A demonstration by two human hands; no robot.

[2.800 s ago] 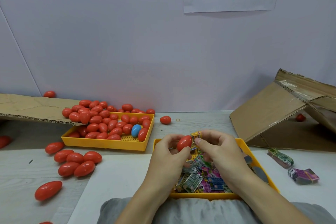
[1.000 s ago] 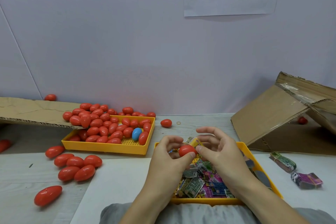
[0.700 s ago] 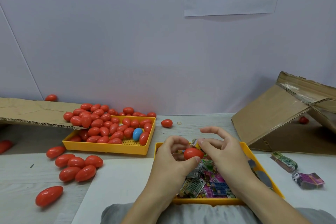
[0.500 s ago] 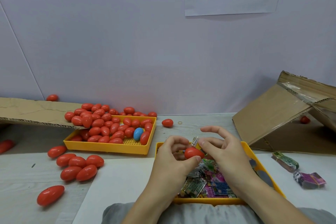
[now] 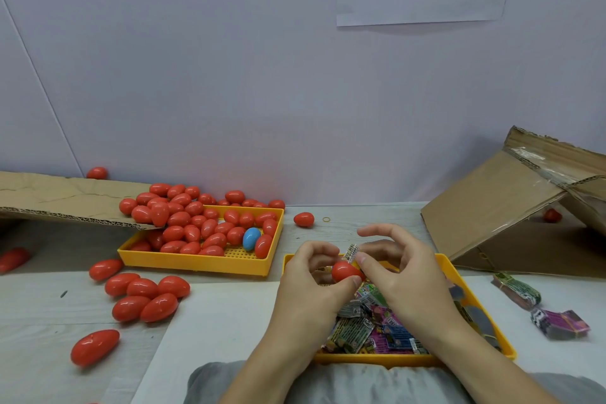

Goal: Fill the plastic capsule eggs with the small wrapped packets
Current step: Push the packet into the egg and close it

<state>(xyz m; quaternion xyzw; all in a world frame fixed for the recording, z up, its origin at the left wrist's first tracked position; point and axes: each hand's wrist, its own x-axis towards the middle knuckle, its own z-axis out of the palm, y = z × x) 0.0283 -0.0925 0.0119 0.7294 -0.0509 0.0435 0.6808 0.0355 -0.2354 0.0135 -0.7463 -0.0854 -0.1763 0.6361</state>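
Observation:
My left hand (image 5: 308, 285) grips a red capsule egg half (image 5: 344, 271) between thumb and fingers, above the near yellow tray (image 5: 459, 279). My right hand (image 5: 403, 279) pinches a small wrapped packet (image 5: 351, 252) with thumb and a finger, its end at the egg's opening; the index finger is raised. Several colourful wrapped packets (image 5: 370, 328) lie in that tray. A second yellow tray (image 5: 196, 264) to the left holds several red eggs (image 5: 196, 226) and one blue egg (image 5: 251, 238).
Loose red eggs (image 5: 144, 298) lie on the table at left, one (image 5: 303, 219) behind the hands. A cardboard sheet (image 5: 59, 198) overhangs the left tray. A tilted cardboard box (image 5: 511, 206) stands at right, with banded packet bundles (image 5: 557, 325) near it.
Both hands have come down slightly toward the tray with the egg half. The packet has gone further into the egg, with less of it showing above.

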